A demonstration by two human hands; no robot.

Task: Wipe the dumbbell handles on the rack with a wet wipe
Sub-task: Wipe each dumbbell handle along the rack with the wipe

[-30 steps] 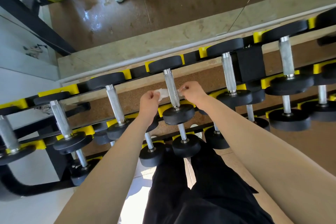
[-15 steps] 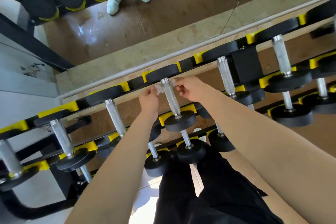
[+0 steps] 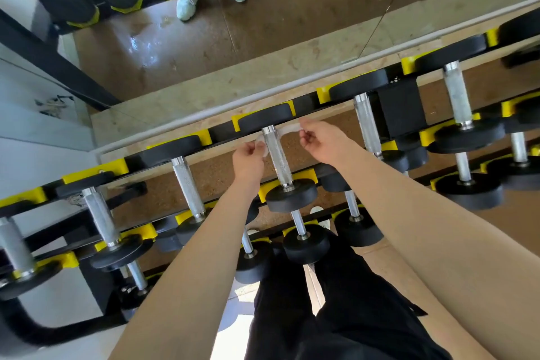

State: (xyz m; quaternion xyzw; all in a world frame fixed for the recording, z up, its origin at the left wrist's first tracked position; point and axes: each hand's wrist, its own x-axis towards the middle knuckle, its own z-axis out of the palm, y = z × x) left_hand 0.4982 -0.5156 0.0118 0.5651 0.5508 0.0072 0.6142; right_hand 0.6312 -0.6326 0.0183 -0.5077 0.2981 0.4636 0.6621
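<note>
Cannot see the middle of the wet wipe [image 3: 290, 128] behind the dumbbell handle [image 3: 276, 155], nor the rack [image 3: 400, 111] beyond both side edges.

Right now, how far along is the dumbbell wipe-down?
Done: cannot tell; no handle looks visibly wiped. In hand: left hand and right hand each pinch an end of the wet wipe, looped behind one top-row dumbbell handle near its far head. Left: its nearer stretch at least; neighbouring handle unclear.

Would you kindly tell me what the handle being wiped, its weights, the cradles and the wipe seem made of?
Handle: bright silver with knurled texture, probably chromed steel. Weights: matte black, likely rubber-coated. Cradles: smooth yellow, probably plastic. Wipe: thin, translucent white, seemingly nonwoven fabric.
</note>
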